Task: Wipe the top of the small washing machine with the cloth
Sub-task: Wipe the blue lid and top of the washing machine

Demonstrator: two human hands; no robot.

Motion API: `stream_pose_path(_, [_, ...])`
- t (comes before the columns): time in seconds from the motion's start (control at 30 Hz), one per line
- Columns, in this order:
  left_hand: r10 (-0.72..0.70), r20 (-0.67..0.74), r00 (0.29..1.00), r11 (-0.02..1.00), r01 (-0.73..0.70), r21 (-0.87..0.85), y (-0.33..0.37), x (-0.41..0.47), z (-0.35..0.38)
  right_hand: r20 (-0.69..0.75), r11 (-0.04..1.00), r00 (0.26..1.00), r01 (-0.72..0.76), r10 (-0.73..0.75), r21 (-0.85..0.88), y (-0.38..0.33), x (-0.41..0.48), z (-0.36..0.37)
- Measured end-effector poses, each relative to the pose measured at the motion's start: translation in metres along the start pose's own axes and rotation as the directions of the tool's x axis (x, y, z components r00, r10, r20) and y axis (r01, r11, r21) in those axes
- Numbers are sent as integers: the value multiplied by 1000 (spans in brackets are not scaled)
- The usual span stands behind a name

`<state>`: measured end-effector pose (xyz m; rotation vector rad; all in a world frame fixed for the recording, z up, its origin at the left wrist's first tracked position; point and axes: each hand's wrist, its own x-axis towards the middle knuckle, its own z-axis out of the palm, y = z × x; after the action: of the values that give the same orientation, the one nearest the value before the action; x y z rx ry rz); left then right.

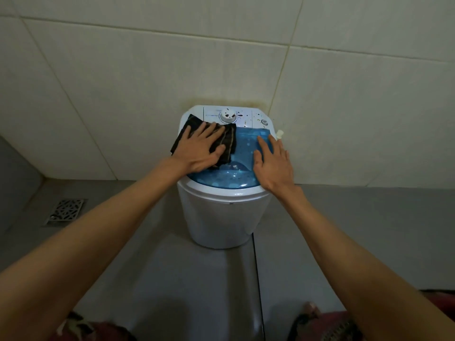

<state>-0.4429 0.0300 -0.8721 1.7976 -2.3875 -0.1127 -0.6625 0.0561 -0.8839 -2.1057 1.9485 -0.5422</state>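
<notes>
Head view first — where's the washing machine?

— Small white washing machine [222,217] stands on the grey floor [147,254], its back against the tiled wall [221,57]. Its top carries a translucent blue lid [242,153], and behind the lid a white control panel with a dial [227,115] spotted with dark flecks.

— And the cloth?

— Dark cloth [222,141] lies flat on the left part of the top, partly on the lid and partly over the white rim, its far edge just in front of the dial.

— What are the hands doing?

— Left hand [200,150] lies palm down on the cloth, fingers spread wide and flat; it presses rather than grasps. Right hand [273,161] rests open on the right side of the lid, fingers straight, holding nothing, apart from the cloth.

— Anything else?

— A metal floor drain [66,211] sits well to the left of the machine, near the wall.
</notes>
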Motion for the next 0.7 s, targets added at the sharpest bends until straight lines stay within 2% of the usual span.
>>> stream_pose_path(0.1, [30, -23, 999, 999, -30, -13, -9, -10, 1, 27, 1000, 1000, 0, 0, -8, 0, 0, -2])
stream_pose_path(0.23, [-164, 10, 986, 982, 164, -88, -33, 9, -2, 24, 1000, 1000, 0, -1, 10, 0, -1, 0])
stream_pose_path(0.4, [-297, 52, 954, 939, 301, -166, -34, 46, -5, 8, 1000, 1000, -11, 11, 29, -1, -1, 0])
stream_pose_path(0.5, [-340, -92, 936, 923, 314, -222, -23, 57, -3, 4, 999, 1000, -7, 7, 37, -1, -1, 1])
stream_pose_path(0.6, [-315, -337, 887, 933, 225, -282, -14, 53, 1, 8, 999, 1000, -11, 11, 45, -1, -1, 0])
stream_pose_path(0.7, [-321, -457, 830, 913, 143, -382, -3, 47, 2, 9, 999, 1000, -10, 10, 37, -2, -1, -1])
